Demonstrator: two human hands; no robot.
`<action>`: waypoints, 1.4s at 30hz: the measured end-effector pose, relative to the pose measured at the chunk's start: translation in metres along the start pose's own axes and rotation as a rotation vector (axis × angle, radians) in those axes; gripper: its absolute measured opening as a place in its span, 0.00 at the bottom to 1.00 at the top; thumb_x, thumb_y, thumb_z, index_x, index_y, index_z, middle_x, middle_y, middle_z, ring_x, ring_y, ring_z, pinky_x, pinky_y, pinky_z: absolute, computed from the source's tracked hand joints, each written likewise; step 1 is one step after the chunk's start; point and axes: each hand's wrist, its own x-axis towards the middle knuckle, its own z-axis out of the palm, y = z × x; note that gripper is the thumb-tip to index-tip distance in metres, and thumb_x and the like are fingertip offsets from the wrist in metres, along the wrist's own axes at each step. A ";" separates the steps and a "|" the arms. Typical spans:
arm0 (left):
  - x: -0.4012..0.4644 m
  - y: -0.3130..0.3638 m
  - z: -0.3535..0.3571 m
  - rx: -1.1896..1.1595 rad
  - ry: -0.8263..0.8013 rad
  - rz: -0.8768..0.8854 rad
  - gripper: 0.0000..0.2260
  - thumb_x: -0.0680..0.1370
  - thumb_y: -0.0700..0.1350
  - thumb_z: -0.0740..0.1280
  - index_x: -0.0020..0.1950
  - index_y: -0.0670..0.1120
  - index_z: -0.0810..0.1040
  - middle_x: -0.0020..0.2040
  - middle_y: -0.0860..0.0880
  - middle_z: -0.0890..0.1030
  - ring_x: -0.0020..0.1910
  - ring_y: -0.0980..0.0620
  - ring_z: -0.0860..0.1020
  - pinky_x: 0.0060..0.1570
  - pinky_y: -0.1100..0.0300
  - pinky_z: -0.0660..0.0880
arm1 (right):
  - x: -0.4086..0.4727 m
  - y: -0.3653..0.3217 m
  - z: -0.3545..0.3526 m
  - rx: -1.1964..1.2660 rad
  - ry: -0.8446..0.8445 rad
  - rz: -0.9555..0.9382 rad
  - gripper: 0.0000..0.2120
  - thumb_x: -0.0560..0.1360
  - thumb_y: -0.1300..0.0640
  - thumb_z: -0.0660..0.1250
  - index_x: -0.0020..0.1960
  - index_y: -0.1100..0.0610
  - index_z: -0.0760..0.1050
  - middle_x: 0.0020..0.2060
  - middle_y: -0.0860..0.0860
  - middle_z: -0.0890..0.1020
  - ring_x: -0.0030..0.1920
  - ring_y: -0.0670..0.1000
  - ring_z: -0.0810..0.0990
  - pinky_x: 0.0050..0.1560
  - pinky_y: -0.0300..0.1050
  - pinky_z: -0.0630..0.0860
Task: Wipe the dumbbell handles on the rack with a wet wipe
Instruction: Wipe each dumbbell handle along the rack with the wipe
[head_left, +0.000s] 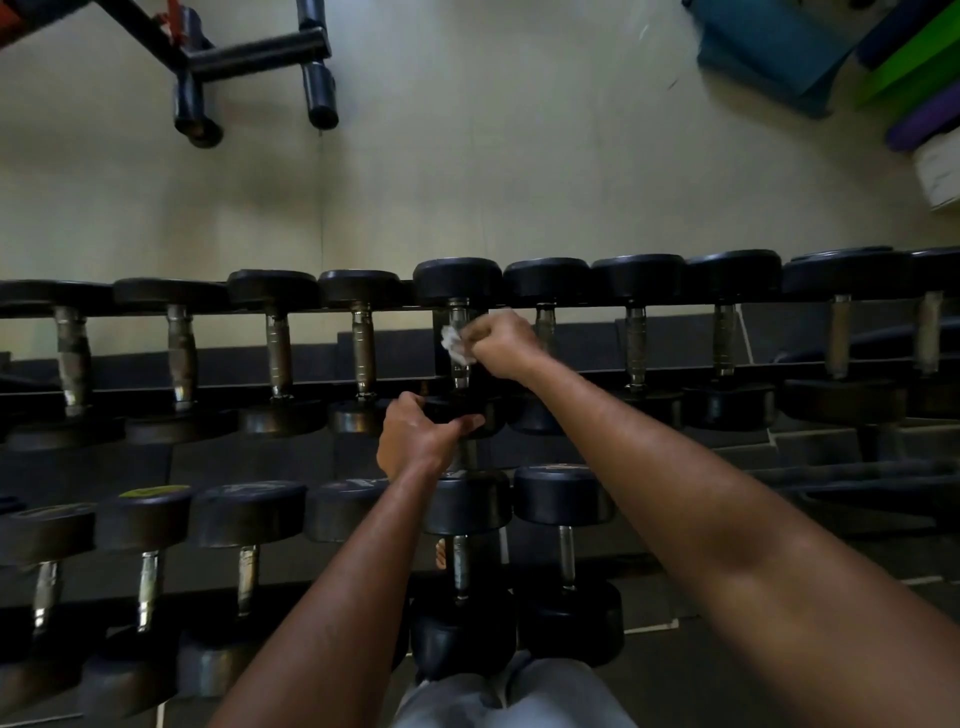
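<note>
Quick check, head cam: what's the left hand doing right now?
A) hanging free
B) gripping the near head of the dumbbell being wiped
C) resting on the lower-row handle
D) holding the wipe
B: the left hand grips the near head of the upper-row dumbbell, while the right hand presses the wet wipe on its handle.

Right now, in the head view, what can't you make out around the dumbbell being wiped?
- Crumpled white wet wipe: mostly hidden inside the right hand.
- Knurled steel handle: its middle is covered by wipe and fingers.
- Near black rubber head: partly covered by the left hand; markings too dark.
- Rack's far ends: cut off by frame edges.
</note>
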 end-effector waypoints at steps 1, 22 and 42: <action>0.000 0.000 0.001 -0.004 0.002 -0.004 0.31 0.63 0.68 0.83 0.55 0.53 0.75 0.53 0.54 0.81 0.46 0.55 0.80 0.35 0.57 0.73 | 0.000 -0.011 -0.003 -0.178 0.101 -0.142 0.05 0.80 0.54 0.73 0.53 0.47 0.87 0.46 0.45 0.86 0.46 0.48 0.83 0.43 0.41 0.76; -0.001 -0.020 0.011 -0.191 0.058 0.001 0.36 0.60 0.70 0.83 0.60 0.54 0.77 0.59 0.55 0.79 0.53 0.55 0.79 0.45 0.53 0.78 | 0.023 -0.057 0.018 -1.016 -0.125 -0.418 0.11 0.82 0.55 0.70 0.61 0.49 0.85 0.54 0.54 0.84 0.55 0.59 0.83 0.52 0.50 0.79; 0.003 -0.060 0.084 -1.058 -0.144 -0.162 0.46 0.62 0.48 0.89 0.76 0.54 0.72 0.67 0.54 0.82 0.64 0.58 0.81 0.66 0.58 0.78 | -0.012 0.021 0.009 -0.026 0.183 -0.155 0.12 0.80 0.53 0.75 0.62 0.44 0.85 0.55 0.41 0.86 0.55 0.43 0.83 0.59 0.47 0.82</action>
